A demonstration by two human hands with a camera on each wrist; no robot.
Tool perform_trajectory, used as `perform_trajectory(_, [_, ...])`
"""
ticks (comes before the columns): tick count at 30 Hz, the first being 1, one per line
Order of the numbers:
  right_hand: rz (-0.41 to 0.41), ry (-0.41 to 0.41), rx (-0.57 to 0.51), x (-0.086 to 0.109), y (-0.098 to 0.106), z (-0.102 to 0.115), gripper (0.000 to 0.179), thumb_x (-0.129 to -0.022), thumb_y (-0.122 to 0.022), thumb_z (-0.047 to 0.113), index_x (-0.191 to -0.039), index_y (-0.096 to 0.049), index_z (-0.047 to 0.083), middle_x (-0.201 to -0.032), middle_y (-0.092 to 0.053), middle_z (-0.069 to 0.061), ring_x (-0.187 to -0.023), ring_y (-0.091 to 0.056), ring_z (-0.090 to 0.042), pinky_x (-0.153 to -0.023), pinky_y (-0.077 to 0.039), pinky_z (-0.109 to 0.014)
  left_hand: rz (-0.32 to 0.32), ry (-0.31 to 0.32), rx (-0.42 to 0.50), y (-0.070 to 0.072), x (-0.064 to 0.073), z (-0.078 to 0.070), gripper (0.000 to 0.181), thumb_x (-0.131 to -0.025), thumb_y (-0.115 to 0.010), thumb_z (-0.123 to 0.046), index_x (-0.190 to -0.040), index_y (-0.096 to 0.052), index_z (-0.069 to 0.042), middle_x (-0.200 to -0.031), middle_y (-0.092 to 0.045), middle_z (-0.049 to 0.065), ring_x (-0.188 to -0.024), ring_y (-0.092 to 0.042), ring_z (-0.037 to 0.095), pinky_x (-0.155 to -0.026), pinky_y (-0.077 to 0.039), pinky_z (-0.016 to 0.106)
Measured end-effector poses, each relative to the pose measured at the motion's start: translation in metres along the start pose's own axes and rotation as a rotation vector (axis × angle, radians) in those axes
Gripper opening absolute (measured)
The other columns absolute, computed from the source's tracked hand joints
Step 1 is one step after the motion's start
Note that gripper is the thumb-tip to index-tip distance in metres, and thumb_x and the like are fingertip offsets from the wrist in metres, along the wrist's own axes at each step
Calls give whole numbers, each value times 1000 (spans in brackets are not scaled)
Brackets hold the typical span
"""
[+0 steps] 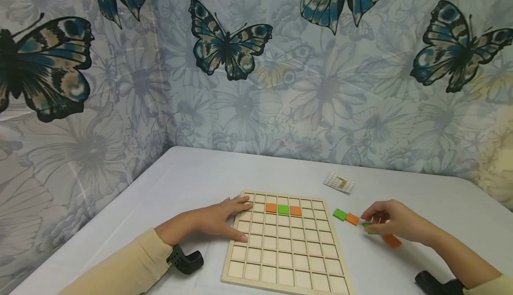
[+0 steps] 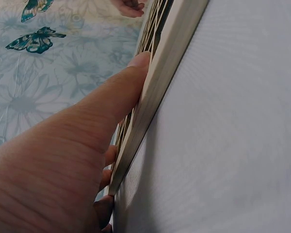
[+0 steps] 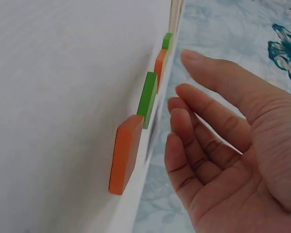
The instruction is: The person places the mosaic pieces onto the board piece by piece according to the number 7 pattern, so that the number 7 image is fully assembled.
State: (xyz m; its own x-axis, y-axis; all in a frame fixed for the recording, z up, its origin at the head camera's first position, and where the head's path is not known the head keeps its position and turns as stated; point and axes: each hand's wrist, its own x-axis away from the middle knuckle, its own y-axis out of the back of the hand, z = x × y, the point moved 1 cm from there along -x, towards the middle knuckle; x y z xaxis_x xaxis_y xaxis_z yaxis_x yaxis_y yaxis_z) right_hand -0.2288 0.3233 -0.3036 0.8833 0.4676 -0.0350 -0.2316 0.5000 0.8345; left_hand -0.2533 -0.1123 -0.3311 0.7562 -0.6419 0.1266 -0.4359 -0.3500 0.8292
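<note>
Four loose tiles, a first green tile (image 1: 339,215), a first orange tile (image 1: 352,219), a second green tile (image 3: 146,99) and a second orange tile (image 3: 123,155), lay nearest the right hand (image 1: 398,221), whose thumb and fingers were apart and held nothing; their row was probably set for easy reach. The left hand (image 1: 218,219) rested spread on the edge of the gridded board (image 1: 283,232), presumably to steady it; three inset tiles (image 1: 283,209) sat side by side there. Beyond lay a card (image 1: 334,180), its pattern too small to read. Fingers partly hid the second green tile in the head view, which cut off the board's near right corner.
</note>
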Motion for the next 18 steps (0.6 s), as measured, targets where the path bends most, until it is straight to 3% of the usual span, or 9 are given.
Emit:
perform_trajectory(12, [-21, -94, -4, 9, 0, -10, 33, -77, -75, 24, -100, -67, 1, -81, -57, -2, -66, -47, 0, -55, -45, -20, 13, -12, 11, 0, -1, 1, 83, -79, -69, -50, -147, -31, -24, -158, -11, -2, -145, 0, 34, -117, -8, 53])
perform_trajectory(18, [-33, -66, 40, 9, 0, -12, 28, -78, -74, 20, -98, -67, 1, -80, -57, 0, -64, -45, 1, -54, -43, -20, 8, -9, 13, 0, 0, 0, 83, -78, -70, -50, -147, -31, -23, -158, -12, 0, -145, -1, 33, -117, -7, 51])
